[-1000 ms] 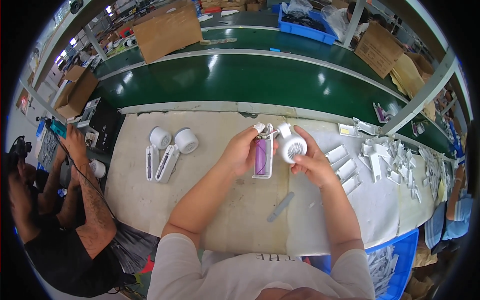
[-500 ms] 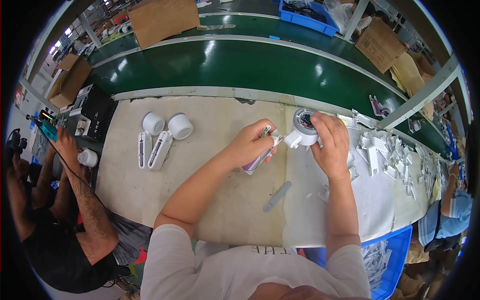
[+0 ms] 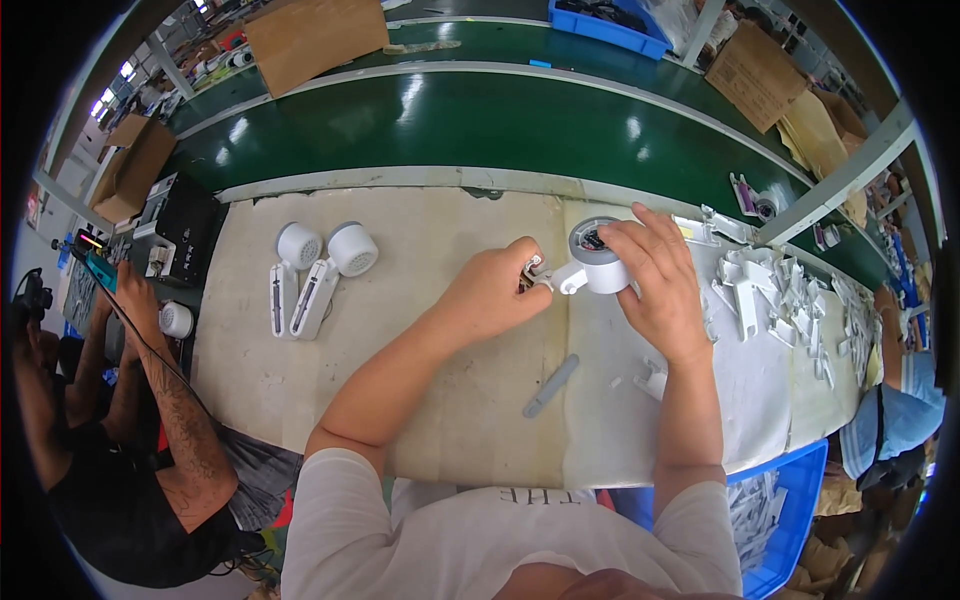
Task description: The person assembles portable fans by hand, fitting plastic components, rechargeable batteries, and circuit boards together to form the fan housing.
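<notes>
In the head view, the left hand [image 3: 495, 291], at the centre of the frame, has its fingers clamped round a white handle [image 3: 533, 270]; the fist hides nearly all of it, so its inner parts cannot be made out. Just right of it, the fingers of the right hand [image 3: 662, 298] are clamped on a round white fan head [image 3: 604, 277], its grey-rimmed opening turned up, partly covered by the fingertips, the dark contents unclear. Whether head and handle touch is hard to tell. The right forearm partly blocks a white plastic piece [image 3: 655, 381] on the desk [image 3: 420, 250]. Below the hands lies a grey strip [image 3: 551, 386]; at centre left lie two white fans [image 3: 318, 295], side by side. A jumbled heap of white parts [image 3: 775, 300] fills the right, near a slanting post [image 3: 845, 190]. The desk edge cuts off part of a blue bin [image 3: 812, 510] at lower right. At far left, a co-worker [image 3: 135, 480] holds a teal tool [image 3: 100, 268].
</notes>
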Motion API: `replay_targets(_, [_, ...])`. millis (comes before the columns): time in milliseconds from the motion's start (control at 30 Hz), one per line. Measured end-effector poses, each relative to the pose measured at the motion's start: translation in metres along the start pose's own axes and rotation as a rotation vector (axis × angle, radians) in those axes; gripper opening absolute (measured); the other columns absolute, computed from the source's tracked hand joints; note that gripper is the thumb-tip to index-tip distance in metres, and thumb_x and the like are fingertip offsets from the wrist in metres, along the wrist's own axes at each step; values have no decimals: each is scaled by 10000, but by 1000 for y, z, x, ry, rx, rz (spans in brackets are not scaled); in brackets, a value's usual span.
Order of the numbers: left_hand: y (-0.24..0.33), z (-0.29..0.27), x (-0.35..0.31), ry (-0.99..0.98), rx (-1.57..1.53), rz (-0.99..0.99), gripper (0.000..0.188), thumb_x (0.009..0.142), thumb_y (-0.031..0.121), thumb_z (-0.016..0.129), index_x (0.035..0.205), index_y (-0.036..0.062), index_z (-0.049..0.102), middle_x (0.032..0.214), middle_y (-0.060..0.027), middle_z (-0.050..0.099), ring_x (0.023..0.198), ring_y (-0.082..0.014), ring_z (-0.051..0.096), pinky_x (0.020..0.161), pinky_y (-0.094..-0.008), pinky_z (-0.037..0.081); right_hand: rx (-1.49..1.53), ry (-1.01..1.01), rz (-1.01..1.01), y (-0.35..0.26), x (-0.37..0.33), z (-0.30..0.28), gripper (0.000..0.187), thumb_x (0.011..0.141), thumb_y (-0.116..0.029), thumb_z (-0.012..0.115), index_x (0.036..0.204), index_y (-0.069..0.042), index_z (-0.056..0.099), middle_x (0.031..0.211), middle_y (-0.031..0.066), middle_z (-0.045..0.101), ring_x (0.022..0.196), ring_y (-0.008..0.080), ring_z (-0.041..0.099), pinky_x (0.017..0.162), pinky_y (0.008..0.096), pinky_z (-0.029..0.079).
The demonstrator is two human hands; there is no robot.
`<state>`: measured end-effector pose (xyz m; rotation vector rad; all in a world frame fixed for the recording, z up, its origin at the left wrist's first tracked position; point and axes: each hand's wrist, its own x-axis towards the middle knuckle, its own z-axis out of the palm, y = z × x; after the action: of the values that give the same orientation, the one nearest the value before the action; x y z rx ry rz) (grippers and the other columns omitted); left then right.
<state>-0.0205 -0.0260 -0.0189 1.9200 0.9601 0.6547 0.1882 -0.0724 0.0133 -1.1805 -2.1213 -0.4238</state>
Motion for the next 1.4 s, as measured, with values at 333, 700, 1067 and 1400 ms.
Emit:
replay_targets(333, [-6,0,1,-54,-123,181,186,784,80,543,930,12,449,713,-37,538,568,-89,478,497,-263,377,412,-139,283,10,-8,-3,586,633,88,613,1164,-135,509,1171,120,503,1065,318,518,862,351,458])
replay_targets(700, [-2,-6,0,0,107,82,224,704,135,562,880,17,490,631,-125,557,547,-216,527,508,-328,403,590,-210,332,0,-5,-11,569,633,68,652,1166,-95,537,1199,128,507,1131,283,481,942,343,387])
replay_targets(1067, [0,10,-3,-64,484,192,239,663,149,581,853,30,500,717,-162,586,629,-323,576,569,-390,447,759,-371,295,11,-15,-4,503,703,-49,682,1187,-101,555,1221,133,473,1126,278,467,920,351,391])
replay_targets(1400, [11,16,-8,-245,-13,55,185,787,132,550,906,-1,501,709,-129,595,642,-220,601,580,-337,452,993,-392,414,21,-23,-3,462,771,-193,663,1205,-98,539,1143,128,534,1093,273,491,909,352,404])
